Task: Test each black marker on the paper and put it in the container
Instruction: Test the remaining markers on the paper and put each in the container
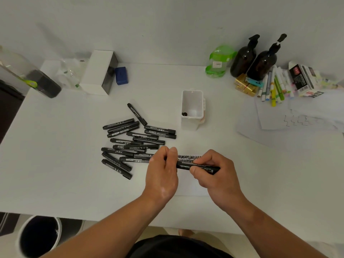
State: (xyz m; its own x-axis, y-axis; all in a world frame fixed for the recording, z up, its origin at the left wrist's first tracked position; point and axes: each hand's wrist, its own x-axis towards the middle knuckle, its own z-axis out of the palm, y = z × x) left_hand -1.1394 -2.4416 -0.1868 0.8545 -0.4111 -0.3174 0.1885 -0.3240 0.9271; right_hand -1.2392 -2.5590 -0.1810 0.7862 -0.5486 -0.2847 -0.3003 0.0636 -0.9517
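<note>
Behind the paper, white container upright — one dark marker end inside, black marker level above the scribbles, left hand curled round one end, right hand pinching the barrel — spare markers piled left.

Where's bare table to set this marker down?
Free: the white table's near-left stretch, left of the pile of black markers; and the gap between the white rectangular container and the loose white sheets. Crowded: that pile and the back-right corner of brown pump bottles and coloured pens.

White table bears a heap of black markers; a white container; scribbled paper; brown bottles.
</note>
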